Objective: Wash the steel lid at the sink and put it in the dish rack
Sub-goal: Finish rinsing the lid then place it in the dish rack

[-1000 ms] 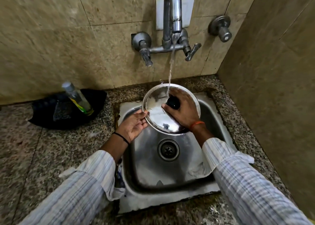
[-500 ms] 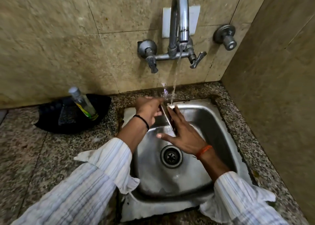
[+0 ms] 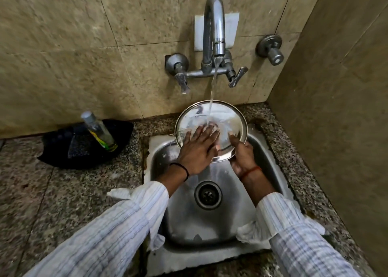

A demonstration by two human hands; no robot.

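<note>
The round steel lid [image 3: 228, 115] is held tilted over the back of the steel sink [image 3: 231, 230], its hollow inner side facing me and its knob hidden. Water from the tap [image 3: 216, 35] runs onto the middle of it. My right hand [image 3: 241, 155] grips the lid's lower right rim, thumb on the inside. My left hand [image 3: 196, 151] lies flat on the inner face with fingers spread, under the stream.
A clear bottle with a yellow label [image 3: 98, 132] stands in a black dish [image 3: 63, 151] on the granite counter, left of the sink. A separate valve knob [image 3: 270, 49] sticks out of the tiled wall at right. The side wall stands close on the right.
The lid was knob side up, went edge-on between both hands, and now shows its inner side. My left hand moved from the rim onto the inner face; my right hand shifted to the lower rim.
</note>
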